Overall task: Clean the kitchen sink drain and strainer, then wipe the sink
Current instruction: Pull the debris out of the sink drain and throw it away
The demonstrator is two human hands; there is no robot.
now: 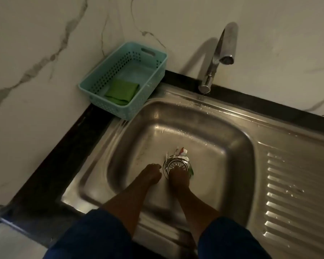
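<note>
A round metal strainer [176, 164] sits in the drain at the bottom of the steel sink [153, 118]. Scraps of foil and coloured wrapper [180, 153] lie around its far rim, and a green scrap shows at its right. My right hand [178, 179] is at the strainer's near edge, fingertips touching it; whether it grips the strainer is unclear. My left hand [151, 173] rests just left of the drain with its fingers curled in and nothing visible in it. Both forearms reach down into the basin from dark blue sleeves.
A teal perforated basket [157, 62] holding a folded green cloth [122, 92] stands at the sink's back left corner. A curved metal tap [216, 57] rises behind the basin, with no water running. A ribbed drainboard [295, 193] lies to the right. Marble walls close in behind and left.
</note>
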